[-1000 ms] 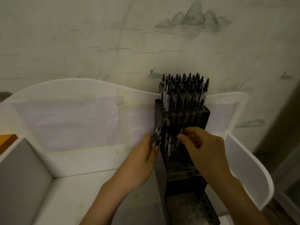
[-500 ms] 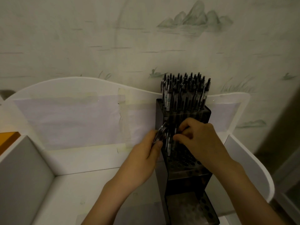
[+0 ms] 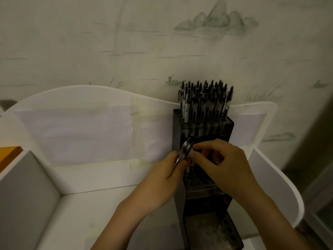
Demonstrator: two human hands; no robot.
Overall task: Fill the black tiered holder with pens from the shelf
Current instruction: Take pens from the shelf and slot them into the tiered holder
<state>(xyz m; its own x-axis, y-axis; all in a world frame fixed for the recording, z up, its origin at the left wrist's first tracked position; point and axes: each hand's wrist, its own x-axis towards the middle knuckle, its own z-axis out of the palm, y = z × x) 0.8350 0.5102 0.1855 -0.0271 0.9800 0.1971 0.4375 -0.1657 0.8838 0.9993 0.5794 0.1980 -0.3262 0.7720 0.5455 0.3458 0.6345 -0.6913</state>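
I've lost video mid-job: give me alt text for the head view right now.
Both hands meet at the middle tier of the black tiered holder: the left hand grips a small bundle of pens while the right hand pinches at them. The top tier is packed with upright pens; the lower tiers show open holes.
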